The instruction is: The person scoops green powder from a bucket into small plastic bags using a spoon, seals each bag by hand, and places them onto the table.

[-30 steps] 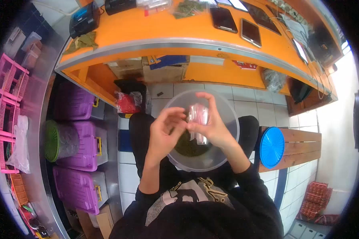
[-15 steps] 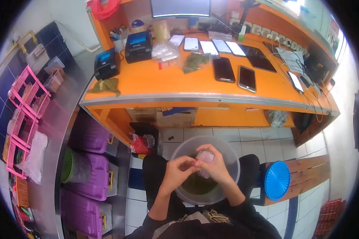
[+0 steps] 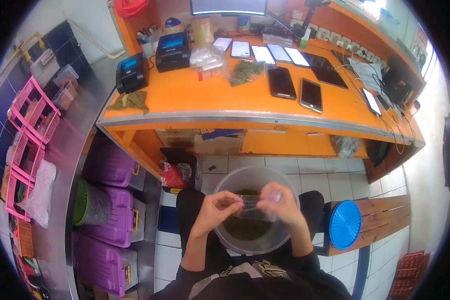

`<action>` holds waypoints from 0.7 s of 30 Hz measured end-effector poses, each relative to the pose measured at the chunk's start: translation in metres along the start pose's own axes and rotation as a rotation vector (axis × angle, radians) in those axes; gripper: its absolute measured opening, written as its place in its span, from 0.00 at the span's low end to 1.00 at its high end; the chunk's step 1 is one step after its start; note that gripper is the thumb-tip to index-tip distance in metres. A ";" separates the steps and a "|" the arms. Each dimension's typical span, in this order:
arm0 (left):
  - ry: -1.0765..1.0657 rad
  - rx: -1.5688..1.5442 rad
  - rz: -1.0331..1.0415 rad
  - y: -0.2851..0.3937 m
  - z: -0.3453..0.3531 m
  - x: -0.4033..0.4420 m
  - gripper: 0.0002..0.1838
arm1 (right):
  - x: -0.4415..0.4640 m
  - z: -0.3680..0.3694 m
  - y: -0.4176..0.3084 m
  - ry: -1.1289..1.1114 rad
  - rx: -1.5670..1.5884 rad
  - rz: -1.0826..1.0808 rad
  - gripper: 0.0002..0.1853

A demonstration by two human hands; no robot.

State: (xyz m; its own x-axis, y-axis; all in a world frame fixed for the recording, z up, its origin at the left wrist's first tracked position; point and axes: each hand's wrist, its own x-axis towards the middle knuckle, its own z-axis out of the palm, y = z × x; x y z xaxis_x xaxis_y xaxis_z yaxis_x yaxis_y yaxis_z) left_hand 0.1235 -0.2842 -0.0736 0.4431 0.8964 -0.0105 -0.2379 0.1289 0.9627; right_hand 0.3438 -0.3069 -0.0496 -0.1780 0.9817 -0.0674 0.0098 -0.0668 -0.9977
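Over a translucent round tub (image 3: 220, 182) between the knees, my two hands face each other. My left hand (image 3: 216, 212) has its fingers pinched on one end of a small clear plastic bag (image 3: 248, 206), which stretches across to the right. My right hand (image 3: 285, 206) is closed around crumpled clear plastic with a pinkish tint and touches the bag's other end; motion blurs its fingers. Whether that bundle is several bags cannot be made out. Down in the tub lies a dark green, loose-looking material (image 3: 247, 227).
An orange desk (image 3: 200, 102) ahead bears several phones, small plastic packets of green material (image 3: 246, 72) and two black printers (image 3: 173, 51). To the right, a blue lid (image 3: 346, 225) rests on a wooden bench (image 3: 385, 212). Purple-lidded boxes (image 3: 107, 215) stand at left.
My hands have moved apart, the right one away to the right. The clear bag now stretches between them, where before both hands met at the plastic bundle.
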 end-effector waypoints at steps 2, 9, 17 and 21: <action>0.063 -0.014 0.018 -0.001 -0.004 0.000 0.05 | 0.001 -0.005 0.003 0.197 0.104 -0.086 0.08; 0.401 -0.058 0.101 -0.016 0.009 0.006 0.08 | -0.012 0.039 0.002 0.523 0.006 -0.355 0.04; 0.361 0.068 0.194 -0.015 0.035 -0.006 0.06 | -0.011 0.055 0.012 0.311 -0.170 -0.160 0.06; 0.314 0.325 0.211 -0.005 0.034 -0.008 0.05 | -0.014 0.049 0.017 0.320 -0.093 -0.071 0.04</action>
State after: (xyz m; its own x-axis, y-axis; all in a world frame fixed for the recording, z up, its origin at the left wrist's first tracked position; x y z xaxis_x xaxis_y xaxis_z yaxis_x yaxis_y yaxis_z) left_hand 0.1506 -0.3070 -0.0689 0.1205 0.9795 0.1611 0.0095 -0.1635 0.9865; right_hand 0.2984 -0.3306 -0.0660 0.1358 0.9905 0.0191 0.1004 0.0054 -0.9949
